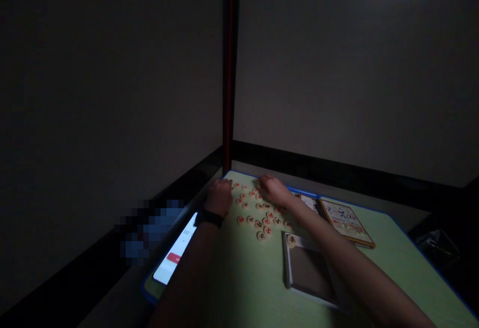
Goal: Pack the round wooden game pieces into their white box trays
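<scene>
Several round wooden game pieces (258,215) with red and dark characters lie spread on a light green table (247,278). My left hand (219,195) rests palm down at the left edge of the pieces, fingers curled, with a dark watch on the wrist. My right hand (273,189) lies over the far pieces, fingers bent down on them. What the fingers hold is hidden in the dim light.
An open shallow box (305,270) lies near my right forearm with one piece at its corner. A printed box lid (346,220) sits to the right. A lit phone (175,255) lies at the table's left edge. Dark walls and a red post (229,68) stand behind.
</scene>
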`<state>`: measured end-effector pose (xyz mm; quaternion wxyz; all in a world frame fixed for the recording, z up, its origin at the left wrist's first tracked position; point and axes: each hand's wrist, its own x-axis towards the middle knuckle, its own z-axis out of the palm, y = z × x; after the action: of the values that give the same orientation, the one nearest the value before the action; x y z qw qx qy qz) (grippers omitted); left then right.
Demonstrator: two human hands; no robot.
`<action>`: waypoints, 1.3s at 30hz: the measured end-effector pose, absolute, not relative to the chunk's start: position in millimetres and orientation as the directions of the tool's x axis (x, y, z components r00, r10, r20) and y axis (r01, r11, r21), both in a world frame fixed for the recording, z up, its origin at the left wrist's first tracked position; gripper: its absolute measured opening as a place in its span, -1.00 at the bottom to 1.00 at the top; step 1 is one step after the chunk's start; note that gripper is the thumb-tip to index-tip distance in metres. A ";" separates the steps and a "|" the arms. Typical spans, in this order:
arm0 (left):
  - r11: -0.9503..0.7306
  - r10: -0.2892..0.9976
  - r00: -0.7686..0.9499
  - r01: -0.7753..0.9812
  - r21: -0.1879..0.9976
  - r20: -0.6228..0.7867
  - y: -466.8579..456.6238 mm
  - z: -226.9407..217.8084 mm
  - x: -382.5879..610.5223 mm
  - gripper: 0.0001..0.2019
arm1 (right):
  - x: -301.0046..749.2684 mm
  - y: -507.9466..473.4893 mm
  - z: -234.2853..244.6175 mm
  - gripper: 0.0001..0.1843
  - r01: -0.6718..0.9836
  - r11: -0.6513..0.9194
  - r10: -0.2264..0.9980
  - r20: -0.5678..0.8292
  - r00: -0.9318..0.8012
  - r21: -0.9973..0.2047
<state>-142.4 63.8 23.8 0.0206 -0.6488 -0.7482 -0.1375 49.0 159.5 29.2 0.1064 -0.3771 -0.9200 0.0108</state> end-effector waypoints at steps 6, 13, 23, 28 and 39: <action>0.100 0.980 -0.119 0.988 0.120 0.162 60.2 11.4 -124.0 -0.62 | 78.7 127.6 39.9 -0.77 0.637 0.760 0.647 0.236 -0.725 -0.128; 0.085 0.976 -0.094 0.995 0.055 0.194 56.6 14.5 -121.2 -0.67 | 142.6 70.4 52.4 -0.67 0.521 0.805 0.593 0.374 -0.713 -0.283; 0.116 0.965 -0.110 0.993 -0.010 0.237 59.7 16.8 -116.1 -0.62 | 182.6 25.0 17.0 -0.61 0.615 0.712 0.694 0.202 -0.691 -0.338; 0.123 0.963 -0.111 0.992 -0.036 0.247 57.7 20.8 -115.2 -0.64 | 177.2 26.1 6.9 -0.65 0.602 0.713 0.693 0.236 -0.681 -0.359; 0.016 0.953 -0.051 0.993 0.117 0.299 56.0 34.9 -92.9 -0.71 | 174.8 28.4 0.0 -0.68 0.607 0.719 0.694 0.299 -0.655 -0.339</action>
<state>-92.9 56.0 34.9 0.0675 -0.6857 -0.7095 -0.1481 174.8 28.4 0.0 0.2075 -0.3597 -0.9036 0.1050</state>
